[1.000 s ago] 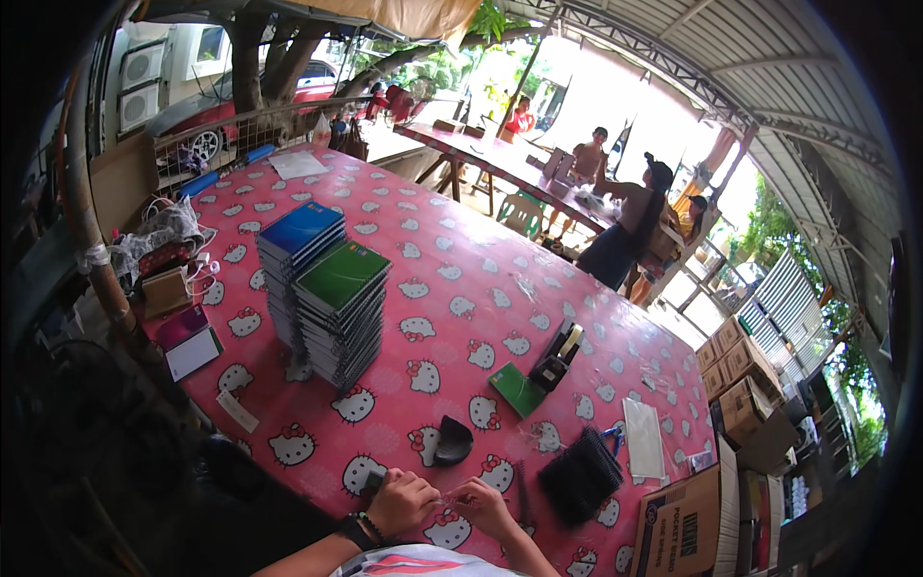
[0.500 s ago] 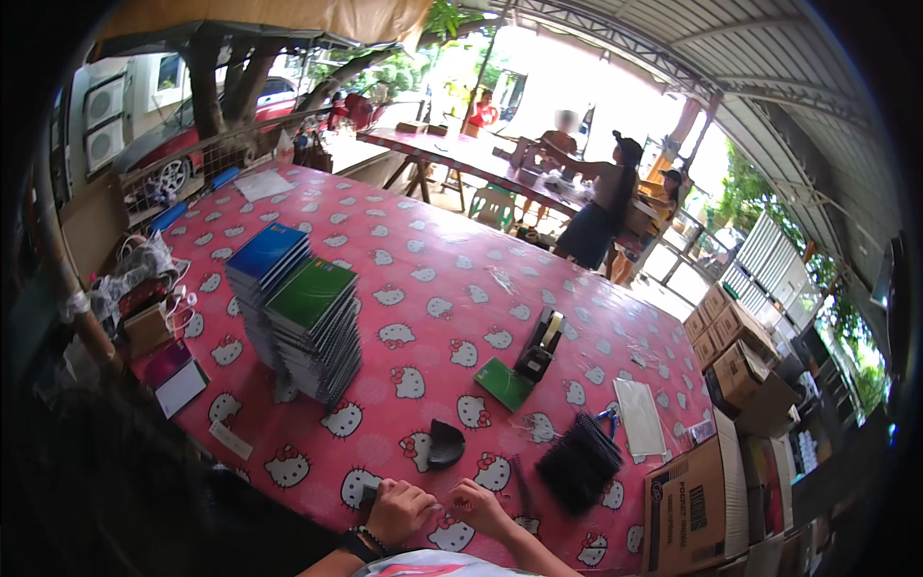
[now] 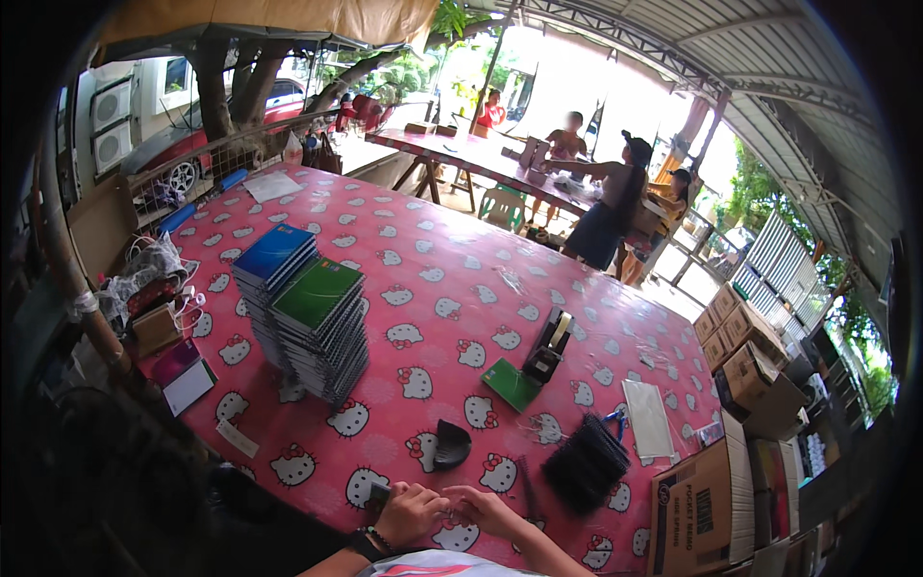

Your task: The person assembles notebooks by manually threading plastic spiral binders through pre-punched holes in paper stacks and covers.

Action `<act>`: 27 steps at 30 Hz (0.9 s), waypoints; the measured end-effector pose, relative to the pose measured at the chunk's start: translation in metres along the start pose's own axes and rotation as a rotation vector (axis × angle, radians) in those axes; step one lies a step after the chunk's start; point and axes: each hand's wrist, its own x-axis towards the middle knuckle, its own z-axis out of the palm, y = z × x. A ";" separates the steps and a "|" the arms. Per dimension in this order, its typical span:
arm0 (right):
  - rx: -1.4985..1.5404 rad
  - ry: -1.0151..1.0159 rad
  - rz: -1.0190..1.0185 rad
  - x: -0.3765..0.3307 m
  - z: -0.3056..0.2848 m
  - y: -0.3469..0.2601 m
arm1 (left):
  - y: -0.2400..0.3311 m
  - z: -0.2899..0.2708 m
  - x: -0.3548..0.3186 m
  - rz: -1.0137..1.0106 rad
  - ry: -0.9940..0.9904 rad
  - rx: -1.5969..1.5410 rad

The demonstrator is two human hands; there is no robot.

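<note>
Overhead, metal roof [image 3: 808,58]; below, pink patterned table [image 3: 437,358]. Left hand [image 3: 411,512] curled, right hand [image 3: 486,511] half-curled; cannot tell if holding anything.

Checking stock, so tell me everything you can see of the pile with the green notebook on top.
The green-topped pile is a tall stack of spiral notebooks, seemingly paper with card covers. The top green cover has a small coloured mark near its far corner. Dark coil bindings run down the right side; pale page edges show at the near left. Its layers sit unevenly. It stands on the pink patterned table, right beside the blue-topped pile; whether they touch is unclear.
</note>
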 end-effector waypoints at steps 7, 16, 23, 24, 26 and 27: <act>-0.513 0.264 -0.248 0.063 -0.033 0.031 | 0.009 -0.007 0.006 -0.064 0.032 -0.082; -0.805 -0.122 -0.079 0.112 -0.053 0.038 | 0.008 -0.012 0.003 -0.047 -0.049 -0.030; -0.757 0.174 -0.074 0.112 -0.021 0.065 | 0.011 -0.011 0.005 -0.097 -0.074 -0.083; -0.752 0.216 -0.063 0.112 -0.015 0.061 | 0.014 -0.015 0.006 -0.122 -0.008 -0.118; -0.636 0.235 -0.061 0.108 -0.011 0.054 | 0.004 -0.007 -0.002 -0.088 -0.135 -0.064; -0.541 0.236 -0.078 0.103 -0.013 0.055 | 0.000 -0.005 -0.004 -0.068 -0.200 -0.036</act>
